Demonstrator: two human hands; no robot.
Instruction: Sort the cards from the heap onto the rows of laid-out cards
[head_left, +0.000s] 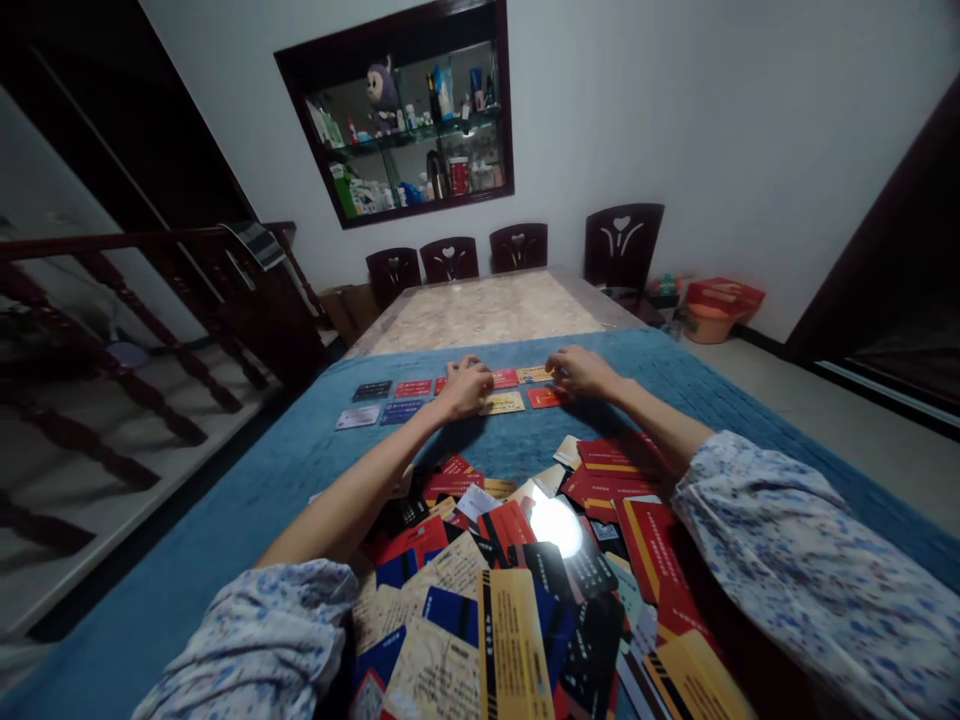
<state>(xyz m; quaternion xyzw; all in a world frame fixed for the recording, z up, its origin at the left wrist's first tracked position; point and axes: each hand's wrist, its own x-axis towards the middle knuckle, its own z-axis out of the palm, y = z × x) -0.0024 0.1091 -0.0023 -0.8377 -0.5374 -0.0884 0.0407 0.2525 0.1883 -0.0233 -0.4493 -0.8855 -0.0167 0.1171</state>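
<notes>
Two rows of plastic cards lie on the blue cloth (300, 440). Over the middle of these rows is my left hand (469, 388), fingers bent and somewhat apart, resting by a red card (505, 378); its fingertips are partly hidden. My right hand (581, 373) has its fingers closed at the right end of a yellow card (534, 375) in the far row. Below that hand lies an orange-red card (546, 398). Black (373, 390), lilac (358, 417) and dark blue (403, 411) cards are at the left. A large loose heap of cards (517, 610) spreads between my forearms.
Bare marbled tabletop (480, 305) shows beyond the cloth. Dark wooden chairs (519, 248) line the far end. A wooden railing (127, 320) stands at the left, an orange bin (712, 315) at the right. Bright glare covers part of the heap.
</notes>
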